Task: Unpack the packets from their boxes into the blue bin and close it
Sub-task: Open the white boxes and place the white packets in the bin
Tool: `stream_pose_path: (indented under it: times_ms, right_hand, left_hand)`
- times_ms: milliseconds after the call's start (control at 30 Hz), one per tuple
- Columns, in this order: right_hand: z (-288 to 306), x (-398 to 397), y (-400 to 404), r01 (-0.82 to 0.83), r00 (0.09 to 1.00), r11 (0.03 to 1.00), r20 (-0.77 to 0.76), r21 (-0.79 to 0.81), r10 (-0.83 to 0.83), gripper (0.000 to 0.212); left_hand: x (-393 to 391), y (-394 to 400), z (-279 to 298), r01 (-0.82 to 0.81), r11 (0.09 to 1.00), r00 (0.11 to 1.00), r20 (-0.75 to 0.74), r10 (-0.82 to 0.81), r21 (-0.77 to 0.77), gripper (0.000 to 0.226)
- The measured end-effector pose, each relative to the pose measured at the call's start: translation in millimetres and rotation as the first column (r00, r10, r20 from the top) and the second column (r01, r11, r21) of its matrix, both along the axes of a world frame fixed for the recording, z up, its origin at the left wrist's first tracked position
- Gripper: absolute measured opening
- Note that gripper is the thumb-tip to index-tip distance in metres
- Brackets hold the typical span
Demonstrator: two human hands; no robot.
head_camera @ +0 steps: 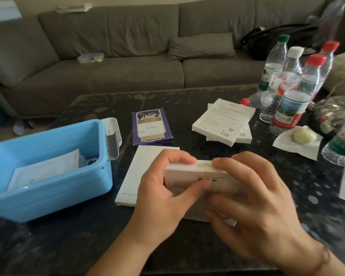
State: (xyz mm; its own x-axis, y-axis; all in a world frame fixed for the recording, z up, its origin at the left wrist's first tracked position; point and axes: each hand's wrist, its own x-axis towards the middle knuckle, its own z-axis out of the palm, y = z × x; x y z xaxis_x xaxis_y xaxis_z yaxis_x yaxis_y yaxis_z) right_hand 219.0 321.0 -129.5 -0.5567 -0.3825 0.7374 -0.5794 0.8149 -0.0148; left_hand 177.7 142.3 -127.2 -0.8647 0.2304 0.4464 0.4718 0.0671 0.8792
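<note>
It was a home living room — a grey sofa (pixel 112 46) with 1 cushion (pixel 201 46) stood behind a dark coffee table (pixel 187 100) cluttered with bottles (pixel 295 90).

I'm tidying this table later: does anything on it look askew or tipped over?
Yes. One clear bottle with a red cap lies on its side among the upright bottles, and the two white boxes at the back are stacked crookedly.
</note>
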Motion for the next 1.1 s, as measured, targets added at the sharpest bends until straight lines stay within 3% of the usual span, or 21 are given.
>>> stream_pose_path:
  times_ms: [100, 200, 267, 300, 367, 400, 433, 533, 633, 700, 800, 833, 900, 967, 1033, 1100]
  right_hand:
    - [-3, 2, 7, -0.154, 0.986, 0.971, 0.033, -0.184, 0.162, 0.007]
    - [-13, 3, 7, -0.178, 0.952, 0.782, 0.096, -0.597, 0.290, 0.055]
    - [-17, 3, 6, 0.012, 0.894, 0.671, 0.308, -0.741, 0.324, 0.076]
    - [-18, 2, 7, 0.165, 0.820, 0.711, 0.496, -0.684, 0.287, 0.081]
    - [-25, -4, 15, 0.335, 0.540, 0.843, 0.819, -0.421, 0.194, 0.082]
    - [-28, -8, 20, 0.356, 0.437, 0.864, 0.881, -0.356, 0.183, 0.076]
    - [-29, -13, 23, 0.389, 0.392, 0.841, 0.894, -0.375, 0.217, 0.067]
    - [-27, -28, 19, 0.500, 0.450, 0.590, 0.773, -0.634, 0.448, 0.054]
    - [-24, -45, -4, 0.554, 0.454, 0.437, 0.697, -0.709, 0.555, 0.036]
    - [-30, -54, -20, 0.568, 0.439, 0.494, 0.750, -0.658, 0.495, 0.023]
    - [-38, -58, -27, 0.506, 0.469, 0.792, 0.880, -0.342, 0.081, 0.014]
    - [-36, -60, -26, 0.511, 0.508, 0.819, 0.861, -0.263, -0.040, 0.015]
    - [-30, -64, -21, 0.563, 0.559, 0.780, 0.821, -0.273, -0.116, 0.017]
    - [-23, -75, -14, 0.634, 0.560, 0.644, 0.828, -0.427, -0.002, 0.022]
    - [-21, -93, -5, 0.754, 0.470, 0.330, 0.817, -0.568, 0.334, 0.036]
    - [-20, -109, 3, 0.832, 0.418, 0.014, 0.644, -0.554, 0.640, 0.054]
  left_hand:
    - [-3, -2, -7, 0.007, 0.995, 1.000, -0.026, -0.009, -0.098, 0.047]
    - [-4, -4, -14, 0.005, 0.985, 1.000, 0.002, -0.005, -0.173, 0.071]
    - [-4, -3, -17, 0.011, 0.980, 0.999, 0.044, -0.002, -0.197, 0.085]
    - [-4, -2, -18, 0.011, 0.983, 0.998, 0.063, 0.000, -0.184, 0.089]
    - [-7, 0, -19, -0.019, 0.995, 0.995, 0.100, 0.029, -0.101, 0.095]
    - [-9, 0, -18, -0.059, 0.997, 0.990, 0.126, 0.064, -0.043, 0.096]
    - [-12, -1, -17, -0.112, 0.994, 0.982, 0.153, 0.110, 0.007, 0.095]
    - [-21, -10, -12, -0.292, 0.955, 0.938, 0.183, 0.295, -0.042, 0.092]
    - [-26, -25, -12, -0.374, 0.868, 0.899, 0.102, 0.425, -0.325, 0.102]
    - [-24, -33, -15, -0.307, 0.775, 0.915, 0.053, 0.400, -0.553, 0.098]
    - [-14, -40, -18, -0.089, 0.579, 0.954, 0.097, 0.283, -0.811, 0.091]
    - [-11, -42, -19, -0.048, 0.503, 0.962, 0.096, 0.256, -0.863, 0.093]
    - [-8, -45, -25, -0.057, 0.383, 0.968, 0.043, 0.248, -0.922, 0.098]
    - [-11, -49, -31, -0.120, 0.369, 0.956, -0.007, 0.293, -0.922, 0.097]
    - [-16, -51, -36, -0.169, 0.400, 0.947, -0.036, 0.318, -0.901, 0.094]
    - [-21, -48, -40, -0.223, 0.424, 0.941, -0.081, 0.328, -0.878, 0.090]
